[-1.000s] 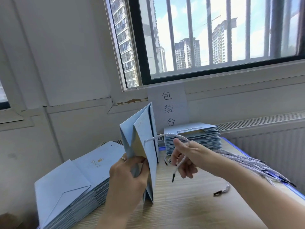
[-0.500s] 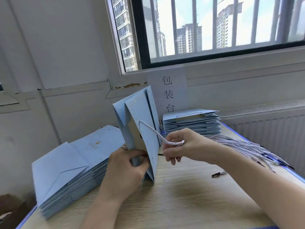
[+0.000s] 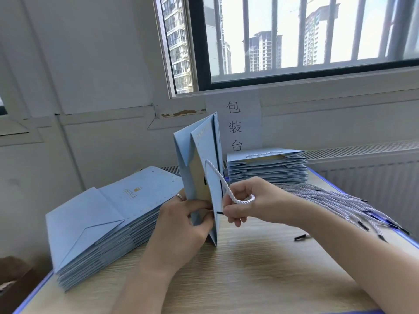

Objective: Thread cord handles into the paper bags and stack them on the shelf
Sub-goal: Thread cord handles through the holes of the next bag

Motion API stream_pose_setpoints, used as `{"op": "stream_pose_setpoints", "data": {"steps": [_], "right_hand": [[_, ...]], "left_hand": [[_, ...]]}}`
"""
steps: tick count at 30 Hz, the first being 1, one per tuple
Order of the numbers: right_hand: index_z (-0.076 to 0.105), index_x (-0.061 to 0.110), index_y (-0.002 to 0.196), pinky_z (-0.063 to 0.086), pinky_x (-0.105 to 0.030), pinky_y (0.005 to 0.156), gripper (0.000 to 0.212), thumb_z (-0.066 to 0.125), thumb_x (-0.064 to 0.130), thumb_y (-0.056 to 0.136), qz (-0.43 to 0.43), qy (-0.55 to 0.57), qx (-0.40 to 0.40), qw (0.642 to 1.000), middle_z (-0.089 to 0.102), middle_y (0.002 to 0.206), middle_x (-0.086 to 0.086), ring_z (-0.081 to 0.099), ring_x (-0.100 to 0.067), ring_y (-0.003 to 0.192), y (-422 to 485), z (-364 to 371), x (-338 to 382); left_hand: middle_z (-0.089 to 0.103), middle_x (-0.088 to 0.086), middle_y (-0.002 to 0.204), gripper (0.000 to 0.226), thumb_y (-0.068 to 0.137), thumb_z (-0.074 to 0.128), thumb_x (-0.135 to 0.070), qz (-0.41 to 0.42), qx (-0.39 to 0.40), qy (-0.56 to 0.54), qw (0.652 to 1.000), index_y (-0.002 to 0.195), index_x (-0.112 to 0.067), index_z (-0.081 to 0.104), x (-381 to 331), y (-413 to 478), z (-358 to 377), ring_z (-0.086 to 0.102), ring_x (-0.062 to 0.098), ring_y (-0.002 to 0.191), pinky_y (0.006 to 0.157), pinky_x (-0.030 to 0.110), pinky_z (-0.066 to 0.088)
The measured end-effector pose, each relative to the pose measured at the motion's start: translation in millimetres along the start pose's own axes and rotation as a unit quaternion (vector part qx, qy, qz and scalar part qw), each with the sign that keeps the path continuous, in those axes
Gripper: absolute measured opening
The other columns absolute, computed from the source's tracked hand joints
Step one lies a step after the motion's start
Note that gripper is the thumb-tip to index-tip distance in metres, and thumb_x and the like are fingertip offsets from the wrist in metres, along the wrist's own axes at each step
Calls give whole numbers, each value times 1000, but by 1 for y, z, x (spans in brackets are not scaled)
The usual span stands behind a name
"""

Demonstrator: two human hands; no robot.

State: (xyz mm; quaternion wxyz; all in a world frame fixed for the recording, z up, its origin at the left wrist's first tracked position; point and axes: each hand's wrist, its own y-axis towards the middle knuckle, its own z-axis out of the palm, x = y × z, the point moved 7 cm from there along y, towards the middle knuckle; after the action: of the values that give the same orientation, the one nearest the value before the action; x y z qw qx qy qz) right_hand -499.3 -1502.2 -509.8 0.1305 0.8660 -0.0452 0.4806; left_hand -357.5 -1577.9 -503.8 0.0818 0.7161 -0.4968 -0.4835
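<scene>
Head view: left hand gripped the paper bag upright on the desk; right hand pinched the cord beside it.

Left of upright bag, flat bag stack; behind right, second stack; right, loose cords; all on table.
</scene>
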Motion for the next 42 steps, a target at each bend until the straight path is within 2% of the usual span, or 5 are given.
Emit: {"op": "stream_pose_setpoints", "data": {"steps": [10,15,19,31,42], "right_hand": [[67,10,84,53,-27,71,9,70,14,91,-13,-29,23,999,70,73,-1,66,-18,68,1,4,-3],[67,9,86,55,-28,72,9,72,16,91,-23,-28,9,999,70,73,0,67,-17,68,2,1,-2],[67,6,88,53,-27,70,12,71,16,91,-21,-32,0,999,71,74,-1,67,-18,69,2,-1,-5],[61,17,93,50,-40,70,10,70,21,92,-12,-21,-28,999,68,71,2,60,-19,68,7,-1,-11],[56,8,93,44,-39,64,16,69,18,91,-18,-27,-39,999,64,68,3,53,-19,64,6,0,-11]], "left_hand": [[62,-27,95,26,81,75,-9,3,16,10,1000,84,-34,80,-3,-1,2,58,-9,78,65,4,41],[60,-30,95,25,80,75,-11,-7,17,19,1000,82,-35,80,0,-1,3,58,-9,92,71,3,42],[63,-20,97,19,80,75,-14,-10,24,35,999,83,-32,80,3,0,6,58,-5,92,71,3,42],[60,-23,98,21,82,74,-17,-5,31,41,999,91,-36,76,0,-1,8,58,-5,92,74,2,42],[57,-23,92,20,82,72,-13,13,28,60,998,90,-29,79,-7,-2,11,54,-11,90,70,0,38]]}}
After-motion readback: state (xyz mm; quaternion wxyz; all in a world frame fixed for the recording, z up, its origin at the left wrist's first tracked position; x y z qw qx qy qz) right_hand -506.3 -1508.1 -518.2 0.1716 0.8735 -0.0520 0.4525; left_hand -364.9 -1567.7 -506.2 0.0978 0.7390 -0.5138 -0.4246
